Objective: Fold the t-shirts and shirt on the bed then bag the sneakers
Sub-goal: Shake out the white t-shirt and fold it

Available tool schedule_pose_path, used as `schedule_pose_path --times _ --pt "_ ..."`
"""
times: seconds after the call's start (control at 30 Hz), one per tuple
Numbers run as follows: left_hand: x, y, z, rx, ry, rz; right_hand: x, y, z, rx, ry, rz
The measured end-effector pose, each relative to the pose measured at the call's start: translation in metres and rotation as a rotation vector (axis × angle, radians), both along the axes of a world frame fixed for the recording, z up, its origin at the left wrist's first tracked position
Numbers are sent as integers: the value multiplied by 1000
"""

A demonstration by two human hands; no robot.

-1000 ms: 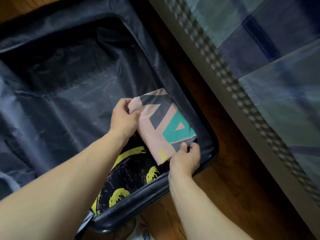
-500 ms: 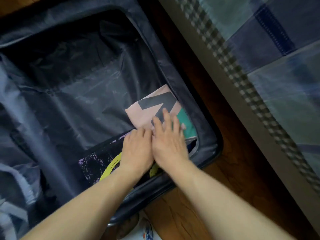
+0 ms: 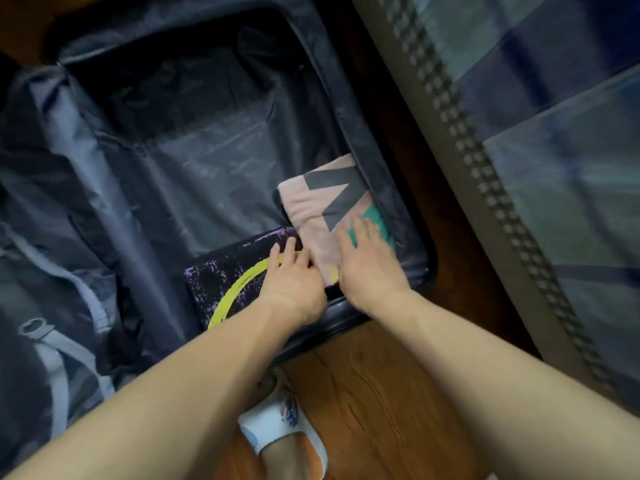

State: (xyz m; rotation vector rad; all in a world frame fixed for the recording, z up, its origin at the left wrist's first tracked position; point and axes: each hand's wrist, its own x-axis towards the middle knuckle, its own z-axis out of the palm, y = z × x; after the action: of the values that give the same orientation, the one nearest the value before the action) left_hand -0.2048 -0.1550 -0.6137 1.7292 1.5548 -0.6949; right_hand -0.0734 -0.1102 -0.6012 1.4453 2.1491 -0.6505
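Open suitcase (image 3: 194,140) on wood floor, black folded t-shirt (image 3: 221,282) at near wall, left hand (image 3: 294,282) now drawn apart from right hand (image 3: 367,268), both flat with fingers extended, pressing pink folded t-shirt (image 3: 318,209) in near right corner, long axis running away from viewer, bed (image 3: 554,133) right.

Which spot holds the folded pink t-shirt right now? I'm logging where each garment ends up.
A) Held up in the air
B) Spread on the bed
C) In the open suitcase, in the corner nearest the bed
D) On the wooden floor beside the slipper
C: the pink t-shirt lies folded in the suitcase corner by the bed, beside the black t-shirt, with the right hand flat on it.
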Motion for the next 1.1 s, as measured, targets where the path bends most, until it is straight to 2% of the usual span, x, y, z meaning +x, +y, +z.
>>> schedule_pose_path --times 0.17,0.27,0.37,0.53,0.7,0.8,0.9,1.0,1.1 --pt "24 -27 106 111 -114 177 29 -31 125 5 168 -39" --pt "54 -28 201 41 -223 461 65 -36 217 67 276 -129" --pt "99 -14 312 57 -318 550 115 -27 325 129 407 -251" --pt "189 6 496 228 -463 609 238 -14 486 171 457 -429" --pt "257 -22 616 289 -688 894 367 -40 602 88 409 -621" --pt "286 -22 651 265 -734 923 409 -33 633 65 435 -696" --pt "293 7 658 246 -695 904 416 -1 643 48 506 -777" --pt "291 64 645 203 -659 835 411 35 642 -19 591 -893" --pt "294 147 605 162 -578 693 412 79 625 -48 578 -1011"
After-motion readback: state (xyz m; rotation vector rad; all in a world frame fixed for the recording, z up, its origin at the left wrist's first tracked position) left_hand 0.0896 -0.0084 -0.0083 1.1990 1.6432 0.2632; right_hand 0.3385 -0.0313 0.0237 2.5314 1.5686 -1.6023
